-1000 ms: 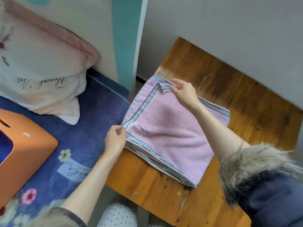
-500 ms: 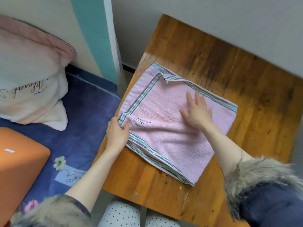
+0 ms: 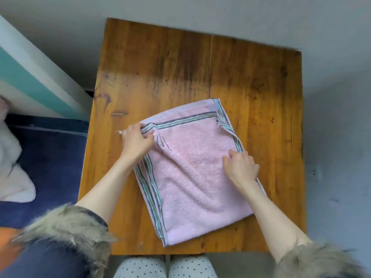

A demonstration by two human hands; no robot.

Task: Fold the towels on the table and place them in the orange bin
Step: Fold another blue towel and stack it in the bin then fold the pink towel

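A pink towel (image 3: 192, 177) with striped green and grey borders lies folded on the wooden table (image 3: 160, 77). My left hand (image 3: 136, 142) grips the towel's far left corner, with the fingers curled round the striped edge. My right hand (image 3: 242, 167) pinches the towel's right edge about halfway along, fingers curled on the cloth. Only a blurred orange patch (image 3: 6, 243) shows at the lower left edge, where the orange bin stood in the earlier frames.
A bed with a dark blue cover (image 3: 50, 161) lies left of the table, with a white pillow (image 3: 12, 167) on it. A grey wall runs behind and to the right. My knees in dotted trousers (image 3: 164, 267) sit at the table's near edge.
The view has swung right, over the table. My right hand went from pressing flat on the towel's middle to pinching its right edge. My left hand still holds the left corner.
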